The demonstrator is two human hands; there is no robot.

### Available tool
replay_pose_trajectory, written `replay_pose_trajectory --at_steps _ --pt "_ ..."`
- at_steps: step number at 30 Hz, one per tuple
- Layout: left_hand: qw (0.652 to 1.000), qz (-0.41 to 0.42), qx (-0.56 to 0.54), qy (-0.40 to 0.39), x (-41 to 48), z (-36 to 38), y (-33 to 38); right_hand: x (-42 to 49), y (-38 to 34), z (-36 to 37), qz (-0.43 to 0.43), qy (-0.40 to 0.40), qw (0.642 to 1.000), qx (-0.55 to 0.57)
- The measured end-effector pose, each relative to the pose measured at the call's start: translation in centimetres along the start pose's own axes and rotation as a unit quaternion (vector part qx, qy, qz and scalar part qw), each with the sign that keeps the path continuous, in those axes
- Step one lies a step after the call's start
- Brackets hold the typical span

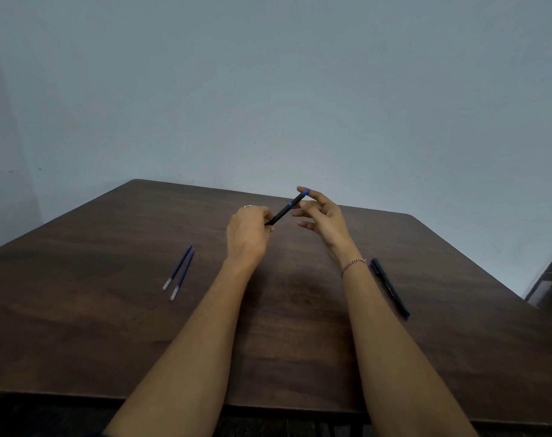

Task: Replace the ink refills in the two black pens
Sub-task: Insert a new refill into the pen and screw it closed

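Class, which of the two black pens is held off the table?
The blue-ended pen gripped by the left hand; the other pen lies on the table.

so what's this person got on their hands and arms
No sleeves show on either arm. The left hand has a small ring on one finger; the right hand has a thin red-and-white twisted thread bracelet at its wrist.

I'm losing the lower end of the held pen (287, 209) inside the left hand (248, 230), and I'm not making out whether the right hand (320, 212) is touching its blue end. Lettering on the other pen (389, 287) is showing too small to read; the table (79, 310) is running off both sides.
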State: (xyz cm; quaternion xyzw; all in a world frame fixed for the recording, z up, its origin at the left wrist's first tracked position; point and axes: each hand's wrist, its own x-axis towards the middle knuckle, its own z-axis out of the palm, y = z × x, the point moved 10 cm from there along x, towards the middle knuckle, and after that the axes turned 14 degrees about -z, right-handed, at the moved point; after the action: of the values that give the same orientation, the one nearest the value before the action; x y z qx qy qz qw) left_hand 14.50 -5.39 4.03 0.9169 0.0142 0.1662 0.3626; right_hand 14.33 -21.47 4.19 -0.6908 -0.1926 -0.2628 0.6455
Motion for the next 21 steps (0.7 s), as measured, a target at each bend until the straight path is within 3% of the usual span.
replay_pose_trajectory --at_steps 8,21 --pt "1.0 0.008 -0.009 0.009 -0.43 0.07 0.05 -0.05 0.79 -0.7 0.028 0.034 0.999 0.009" --pt "1.0 0.007 -0.016 0.023 -0.32 -0.26 -0.13 -0.29 0.46 -0.43 0.023 0.023 0.998 0.056"
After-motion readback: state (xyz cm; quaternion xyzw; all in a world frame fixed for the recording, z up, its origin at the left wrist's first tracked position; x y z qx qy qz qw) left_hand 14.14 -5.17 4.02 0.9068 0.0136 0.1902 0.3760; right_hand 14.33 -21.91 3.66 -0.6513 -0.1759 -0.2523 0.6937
